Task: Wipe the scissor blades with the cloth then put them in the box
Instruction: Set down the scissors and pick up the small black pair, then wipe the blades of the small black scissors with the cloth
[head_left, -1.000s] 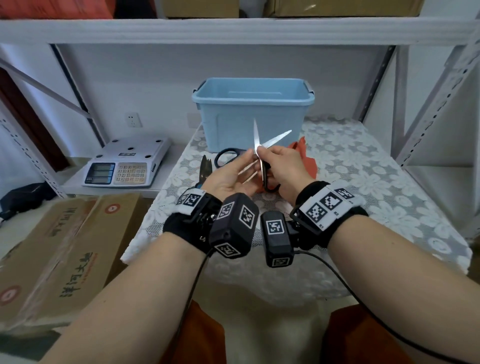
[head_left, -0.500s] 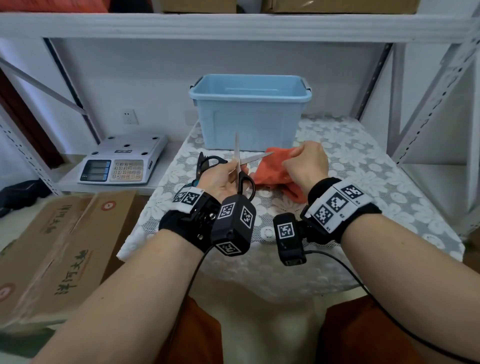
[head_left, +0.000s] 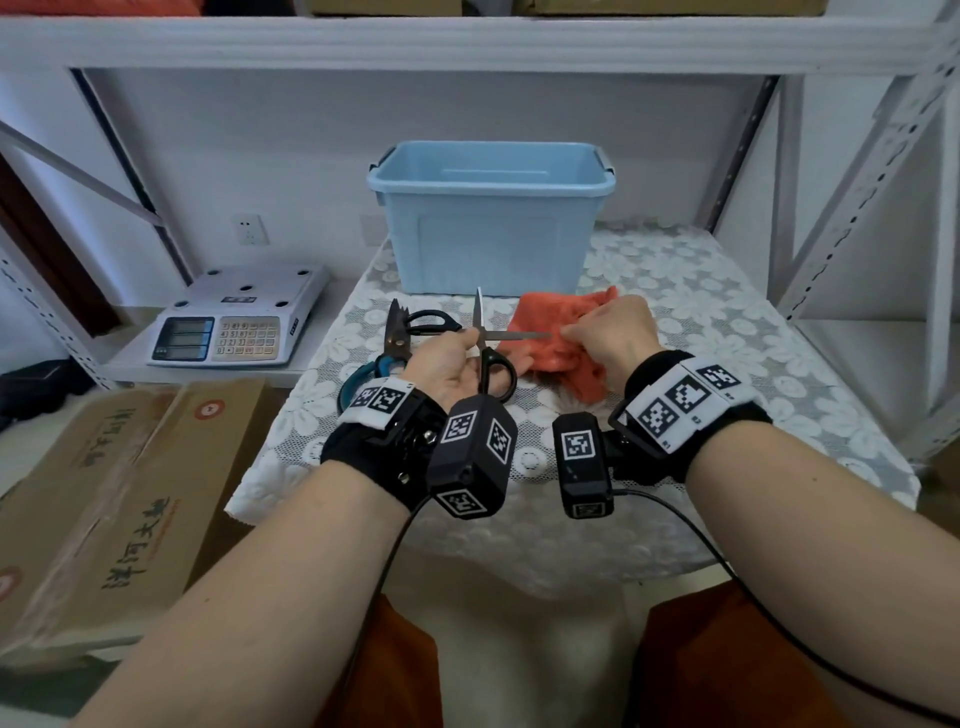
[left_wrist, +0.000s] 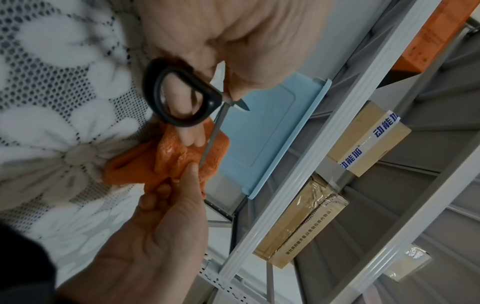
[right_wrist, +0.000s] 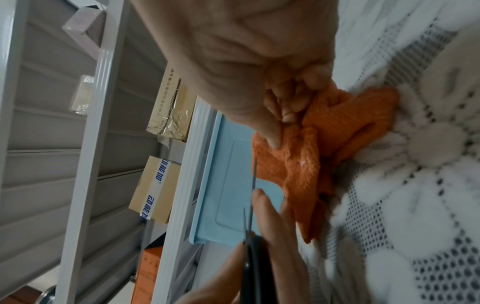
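My left hand grips black-handled scissors by a handle loop, blades spread wide: one points up, the other points right into the orange cloth. My right hand pinches that cloth around the tip of the horizontal blade, just above the lace-covered table. The light blue box stands open behind both hands.
Two more pairs of scissors lie left of my left hand, a dark rusty pair with teal handles and a black-handled pair. A weighing scale sits on a lower shelf at left. Cardboard boxes stand lower left. Shelf uprights flank the right.
My right hand let go of the scissors, took up the orange cloth and brought it onto the sideways blade. My left hand now holds the scissors alone, lower and nearer the table.
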